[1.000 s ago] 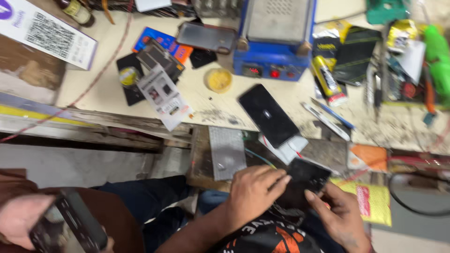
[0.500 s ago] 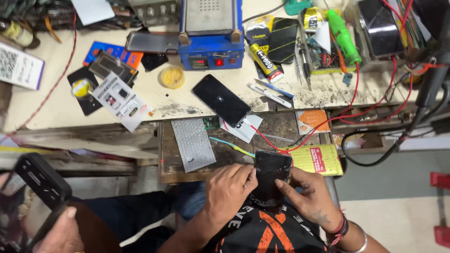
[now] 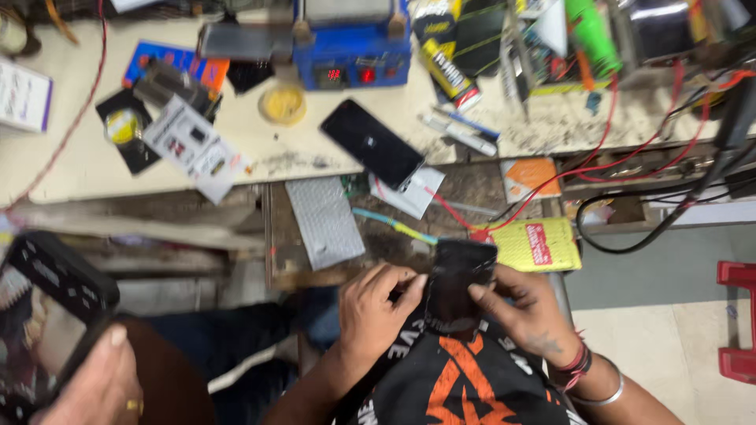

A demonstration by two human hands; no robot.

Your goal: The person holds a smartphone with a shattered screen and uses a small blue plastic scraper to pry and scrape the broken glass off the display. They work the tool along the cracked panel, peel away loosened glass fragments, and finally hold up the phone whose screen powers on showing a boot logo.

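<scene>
Single head-worn cam, looking steeply down from above the wearer's lap toward the workbench [image 3: 94,169] edge. Close range: left hand [image 3: 376,308] and right hand [image 3: 524,308] low-center, bench across the top. No second view.

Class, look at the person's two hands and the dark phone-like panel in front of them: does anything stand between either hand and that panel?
Nothing visible does. The left hand and right hand both grip the dark panel directly, one at each edge.
</scene>
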